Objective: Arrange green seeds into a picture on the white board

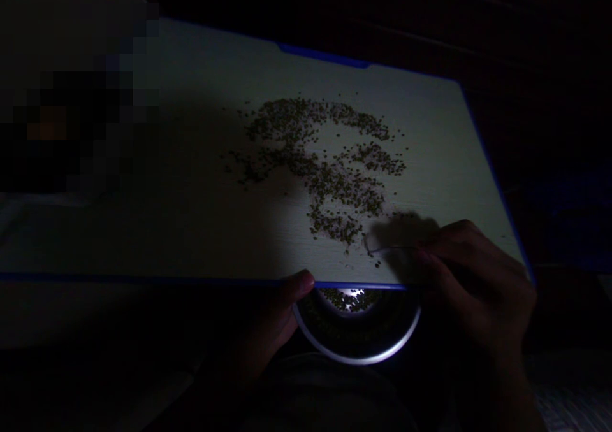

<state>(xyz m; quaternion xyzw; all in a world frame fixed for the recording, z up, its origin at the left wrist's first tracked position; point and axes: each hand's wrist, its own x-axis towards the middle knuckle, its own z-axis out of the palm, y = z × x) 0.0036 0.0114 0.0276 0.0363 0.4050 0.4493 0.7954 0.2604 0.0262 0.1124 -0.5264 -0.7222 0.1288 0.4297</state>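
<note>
Small greenish-brown seeds (329, 164) lie scattered over a pale board (191, 228) with a blue edge. Below the board's near edge sits a round metal bowl (358, 352) with some seeds inside. My left hand (268, 330) grips the bowl's left rim, its thumb up against the board's edge. My right hand (473, 279) rests on the board's near right part, fingers pinched on a thin clear card or scraper (387, 248) next to the closest seeds. The scene is very dark.
A pixelated dark patch (71, 120) covers the far left of the board. Darkness surrounds the board on all sides. A faint pale patterned surface (574, 394) shows at the lower right.
</note>
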